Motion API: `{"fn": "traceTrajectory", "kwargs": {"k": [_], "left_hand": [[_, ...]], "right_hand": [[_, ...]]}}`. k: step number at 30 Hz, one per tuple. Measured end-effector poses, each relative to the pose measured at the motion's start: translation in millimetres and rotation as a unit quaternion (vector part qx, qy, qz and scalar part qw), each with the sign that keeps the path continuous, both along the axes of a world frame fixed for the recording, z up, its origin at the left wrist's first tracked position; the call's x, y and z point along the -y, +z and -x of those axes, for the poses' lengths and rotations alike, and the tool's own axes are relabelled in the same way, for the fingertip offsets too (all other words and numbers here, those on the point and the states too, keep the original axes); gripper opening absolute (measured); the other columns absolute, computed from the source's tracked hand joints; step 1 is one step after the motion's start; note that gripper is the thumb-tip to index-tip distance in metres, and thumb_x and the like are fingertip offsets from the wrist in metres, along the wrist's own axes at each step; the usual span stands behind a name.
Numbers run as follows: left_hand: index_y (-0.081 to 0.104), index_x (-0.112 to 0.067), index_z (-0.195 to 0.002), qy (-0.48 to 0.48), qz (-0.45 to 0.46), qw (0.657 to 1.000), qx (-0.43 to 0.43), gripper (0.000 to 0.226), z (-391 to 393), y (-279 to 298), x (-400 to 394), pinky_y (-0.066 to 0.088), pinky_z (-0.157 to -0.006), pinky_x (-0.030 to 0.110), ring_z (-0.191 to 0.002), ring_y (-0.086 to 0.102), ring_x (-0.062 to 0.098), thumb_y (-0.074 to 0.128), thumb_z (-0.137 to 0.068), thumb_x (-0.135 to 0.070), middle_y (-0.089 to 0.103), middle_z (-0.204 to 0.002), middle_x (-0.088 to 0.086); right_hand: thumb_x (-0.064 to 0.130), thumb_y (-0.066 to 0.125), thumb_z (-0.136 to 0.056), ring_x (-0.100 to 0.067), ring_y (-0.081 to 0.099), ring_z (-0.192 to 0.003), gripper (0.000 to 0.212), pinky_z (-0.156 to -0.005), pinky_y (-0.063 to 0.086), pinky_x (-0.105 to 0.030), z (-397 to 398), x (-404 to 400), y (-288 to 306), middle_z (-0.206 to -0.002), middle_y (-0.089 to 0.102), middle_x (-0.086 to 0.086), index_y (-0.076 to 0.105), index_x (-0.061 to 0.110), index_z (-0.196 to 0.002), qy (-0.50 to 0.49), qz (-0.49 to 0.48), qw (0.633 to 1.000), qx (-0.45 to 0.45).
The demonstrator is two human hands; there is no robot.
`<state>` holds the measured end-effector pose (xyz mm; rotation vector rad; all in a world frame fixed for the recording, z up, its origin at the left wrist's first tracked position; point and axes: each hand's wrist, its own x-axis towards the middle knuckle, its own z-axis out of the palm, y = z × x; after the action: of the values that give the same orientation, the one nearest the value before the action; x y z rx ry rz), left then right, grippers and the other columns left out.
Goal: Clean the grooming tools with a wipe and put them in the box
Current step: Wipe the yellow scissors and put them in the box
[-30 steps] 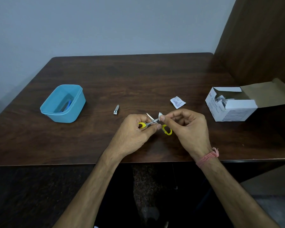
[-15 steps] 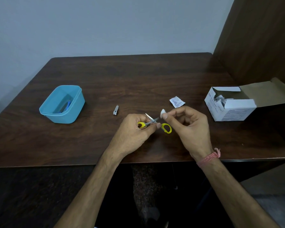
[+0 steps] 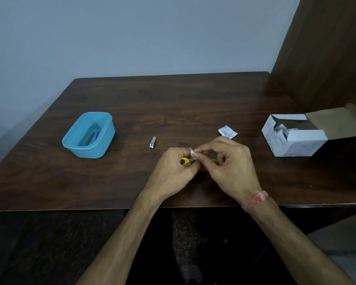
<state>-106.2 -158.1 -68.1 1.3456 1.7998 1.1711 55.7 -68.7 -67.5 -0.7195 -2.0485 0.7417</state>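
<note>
Scissors (image 3: 185, 160) with yellow handle loops sit between the two hands, just above the near part of the dark wooden table (image 3: 173, 103). Their long axis runs roughly left to right with a slight tilt, one yellow loop showing at the left hand (image 3: 173, 171) and a sliver of the other peeking out under the right hand (image 3: 230, 167); the blade tip points up and away from the person, though most of the blades are hidden, so their exact spread is hard to judge. The left hand's fingers curl round the loop end and hold the scissors. The right hand pinches a small white wipe (image 3: 192, 153) between thumb and forefinger, pressed against the blade just beyond the left hand's grip. A pink thread band (image 3: 255, 200) circles the right wrist.

Left of the hands, a small metal nail clipper (image 3: 152, 142) lies flat on the wood, its length pointing away from the person. Farther left stands an open blue plastic box (image 3: 103, 145) with a blue-handled tool (image 3: 94, 136) lying inside. A torn white sachet (image 3: 227, 132) lies just beyond the right hand. An open white carton (image 3: 296, 145) of wipes rests near the table's right edge, flap folded back. A pale grey wall stands behind, with a brown wooden panel on the right.
</note>
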Motion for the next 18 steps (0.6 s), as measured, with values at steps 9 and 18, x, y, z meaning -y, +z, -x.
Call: {"fn": "traceTrajectory", "kwargs": {"k": [9,18], "left_hand": [[0.082,-0.032,-0.086,-0.007,-0.018,1.000,0.000,0.015,1,-3,-1,0.051,-0.067,0.041,-0.065,0.057,0.007,0.073,-0.098,-0.030,0.069,-0.069,-0.009],[0.086,-0.028,-0.110,-0.016,0.012,1.000,0.000,0.021,3,1,0,0.063,-0.095,0.052,-0.101,0.081,0.021,0.072,-0.097,-0.038,0.086,-0.100,0.002]], "right_hand": [[0.022,0.091,-0.091,-0.004,0.075,-0.088,0.010,-0.072,0.062,-0.027,-3,8,-1,-0.094,0.073,0.016,0.086,0.029,-0.096,-0.039,-0.010,0.999,0.021],[0.025,0.090,-0.091,-0.006,0.075,-0.087,0.010,-0.079,0.063,-0.037,19,11,11,-0.094,0.074,0.017,0.087,0.032,-0.097,-0.049,-0.005,0.999,0.004]]}}
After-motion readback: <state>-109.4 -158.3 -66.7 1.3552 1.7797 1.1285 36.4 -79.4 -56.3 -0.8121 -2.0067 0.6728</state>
